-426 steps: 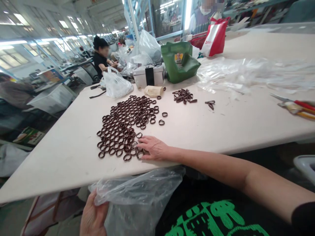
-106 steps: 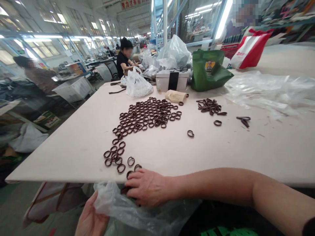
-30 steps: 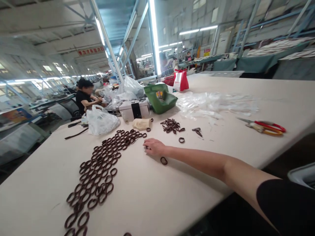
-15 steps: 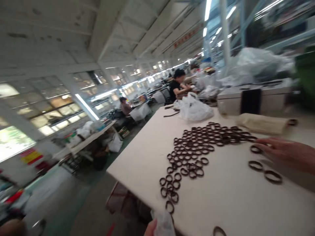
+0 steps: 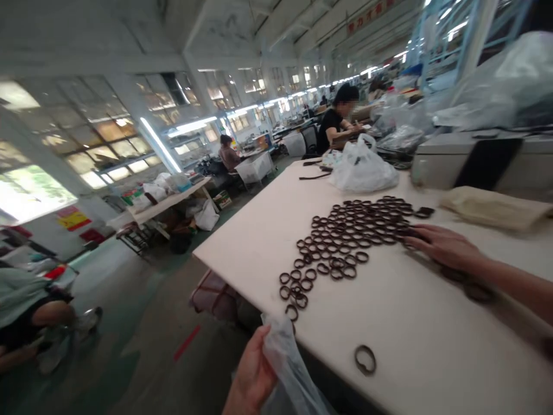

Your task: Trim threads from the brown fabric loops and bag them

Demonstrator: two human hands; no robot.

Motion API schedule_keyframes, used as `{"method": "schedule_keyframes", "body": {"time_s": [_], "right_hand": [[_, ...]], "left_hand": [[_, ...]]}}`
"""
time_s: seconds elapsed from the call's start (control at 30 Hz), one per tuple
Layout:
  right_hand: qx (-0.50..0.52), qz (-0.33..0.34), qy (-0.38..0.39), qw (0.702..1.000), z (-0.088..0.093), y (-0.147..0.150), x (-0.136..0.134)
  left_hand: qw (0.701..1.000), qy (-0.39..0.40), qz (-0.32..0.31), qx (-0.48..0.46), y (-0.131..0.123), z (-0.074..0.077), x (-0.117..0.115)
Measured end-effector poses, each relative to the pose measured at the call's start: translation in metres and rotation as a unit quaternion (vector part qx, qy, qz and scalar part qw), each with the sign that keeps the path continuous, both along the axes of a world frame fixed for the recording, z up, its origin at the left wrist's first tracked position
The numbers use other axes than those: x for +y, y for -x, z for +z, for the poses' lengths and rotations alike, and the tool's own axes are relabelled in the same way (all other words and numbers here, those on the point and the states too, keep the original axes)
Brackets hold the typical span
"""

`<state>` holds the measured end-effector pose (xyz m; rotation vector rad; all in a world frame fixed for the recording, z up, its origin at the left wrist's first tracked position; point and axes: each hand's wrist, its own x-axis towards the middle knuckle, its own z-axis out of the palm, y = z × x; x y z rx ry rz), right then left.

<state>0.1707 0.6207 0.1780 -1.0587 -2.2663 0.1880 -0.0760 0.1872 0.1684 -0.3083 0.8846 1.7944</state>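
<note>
Shifted vs. 0.5 s ago: right grip (image 5: 440, 246) has been brought onto the right edge of the dark rings (image 5: 352, 236), palm down, fingers spread, nothing clasped. Pale surface (image 5: 415, 328) is strewn w/ those rings. At its near edge a clear plastic bag (image 5: 287, 360) is pinched by the left grip (image 5: 253, 377), closed on the film. One lone ring (image 5: 365, 359) is seen apart, nr that edge.

Overhead, a banner (image 5: 370, 10) on the roof beam carries red Chinese characters, too blurred from here to read. Yellow and red wall signs (image 5: 73, 221) by the left window show print, equally illegible.
</note>
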Motion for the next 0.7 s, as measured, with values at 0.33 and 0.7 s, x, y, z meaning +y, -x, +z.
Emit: {"method": "schedule_keyframes", "body": {"time_s": [0.33,0.7], "right_hand": [[-0.088,0.143,-0.071,0.983,0.029,0.056,-0.102],[-0.131,0.401,0.042,0.906,0.005,0.205,-0.225]], "left_hand": [[0.999,0.043,-0.013,-0.013,0.002,0.008,-0.005],[0.997,0.025,-0.044,0.064,0.004,0.002,-0.011]]}}
